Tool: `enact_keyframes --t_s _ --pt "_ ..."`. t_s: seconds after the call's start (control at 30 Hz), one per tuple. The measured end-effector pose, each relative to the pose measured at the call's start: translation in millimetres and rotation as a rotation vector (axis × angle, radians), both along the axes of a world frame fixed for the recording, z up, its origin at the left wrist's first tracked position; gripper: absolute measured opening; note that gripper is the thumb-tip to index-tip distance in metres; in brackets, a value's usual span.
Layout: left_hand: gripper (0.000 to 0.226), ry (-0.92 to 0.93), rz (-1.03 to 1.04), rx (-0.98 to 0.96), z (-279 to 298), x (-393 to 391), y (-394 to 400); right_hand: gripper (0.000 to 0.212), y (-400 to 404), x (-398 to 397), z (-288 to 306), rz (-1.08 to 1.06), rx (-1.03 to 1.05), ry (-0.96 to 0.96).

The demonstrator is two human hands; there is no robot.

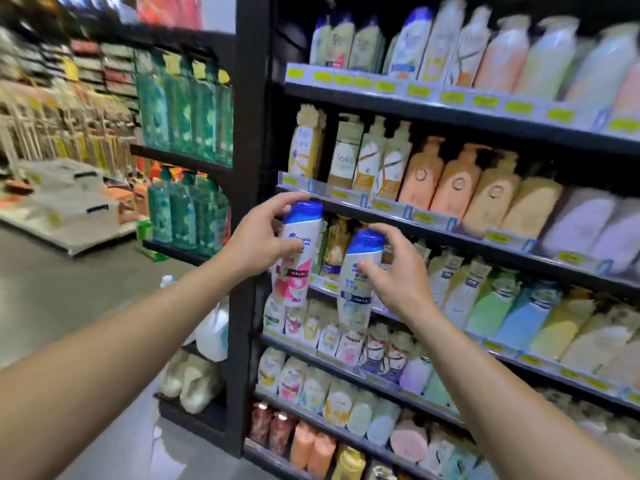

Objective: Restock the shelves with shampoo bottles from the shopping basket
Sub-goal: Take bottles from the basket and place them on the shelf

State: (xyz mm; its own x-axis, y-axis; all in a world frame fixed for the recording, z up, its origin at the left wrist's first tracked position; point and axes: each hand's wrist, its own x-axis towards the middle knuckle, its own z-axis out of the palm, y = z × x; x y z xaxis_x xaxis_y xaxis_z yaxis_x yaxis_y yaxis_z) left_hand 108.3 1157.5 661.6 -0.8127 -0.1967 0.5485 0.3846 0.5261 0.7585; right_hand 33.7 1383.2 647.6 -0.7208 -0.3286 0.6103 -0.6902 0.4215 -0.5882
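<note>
My left hand [263, 237] grips a white shampoo bottle with a blue cap and a pink label [296, 271], held upright in front of the left end of the third shelf [450, 237]. My right hand [391, 271] grips a second white blue-capped bottle with a pale blue label [356, 289], just to the right of the first. Both bottles hang in the air before the shelf front, close together. The shopping basket is out of view.
The black shelf unit holds rows of shampoo and pump bottles on several levels, with yellow price tags along the edges. Its black upright post [251, 133] stands left of my hands. Green bottles [187, 109] fill an end rack on the left. An aisle floor [69, 289] lies beyond.
</note>
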Motion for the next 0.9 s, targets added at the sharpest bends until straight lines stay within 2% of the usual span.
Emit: enact_keyframes --t_s 0.53,0.9 --pt "0.068 0.257 0.047 0.001 117 -106 -67 0.056 -58 -113 143 -0.001 -0.022 0.245" --pt "0.065 0.328 -0.070 -0.002 186 -173 -99 0.058 -86 -156 278 -0.019 -0.136 0.466"
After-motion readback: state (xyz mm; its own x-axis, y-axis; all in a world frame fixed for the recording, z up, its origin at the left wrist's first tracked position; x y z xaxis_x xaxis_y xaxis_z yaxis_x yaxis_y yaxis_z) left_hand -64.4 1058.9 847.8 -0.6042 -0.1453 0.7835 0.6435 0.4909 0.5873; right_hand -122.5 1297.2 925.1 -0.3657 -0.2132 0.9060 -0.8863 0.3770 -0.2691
